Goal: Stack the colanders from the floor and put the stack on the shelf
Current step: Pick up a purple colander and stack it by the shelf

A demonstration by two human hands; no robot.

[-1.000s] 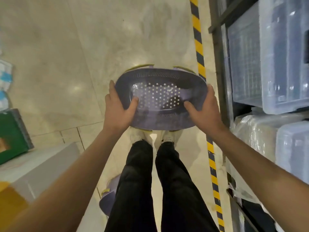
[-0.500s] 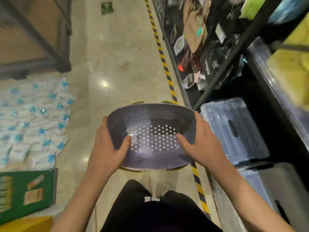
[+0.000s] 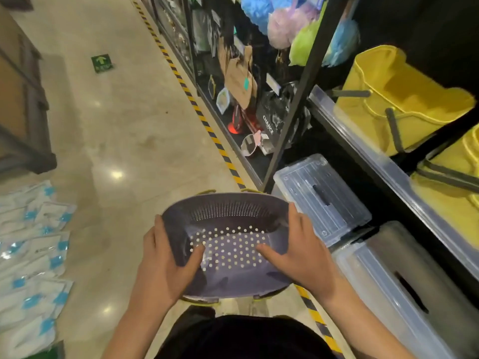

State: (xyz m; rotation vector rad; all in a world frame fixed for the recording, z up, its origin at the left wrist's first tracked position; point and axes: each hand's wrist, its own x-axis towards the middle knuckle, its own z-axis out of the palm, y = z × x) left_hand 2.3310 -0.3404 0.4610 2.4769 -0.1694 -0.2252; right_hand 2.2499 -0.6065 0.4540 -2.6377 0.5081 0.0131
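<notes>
- Colanders (image 3: pixel 228 244) carried level at both ends, so the nest stays together.
- Left hand (image 3: pixel 166 265), right hand (image 3: pixel 303 252): each grip clamps rim, thumbs inside.
- Shelf (image 3: pixel 388 161) on right, likely destination.

The person has bare forearms, no sleeves showing, bare hands, and dark black clothing (image 3: pixel 243 338) below.

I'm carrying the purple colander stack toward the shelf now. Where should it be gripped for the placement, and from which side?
Grip the purple colander stack by its two short end walls, as now: left hand from the left, right hand from the right, thumbs inside the basin, fingers wrapped outside. The oval shape makes the ends the handiest holds, probably leaving the far long side free to slide onto the shelf.
</notes>
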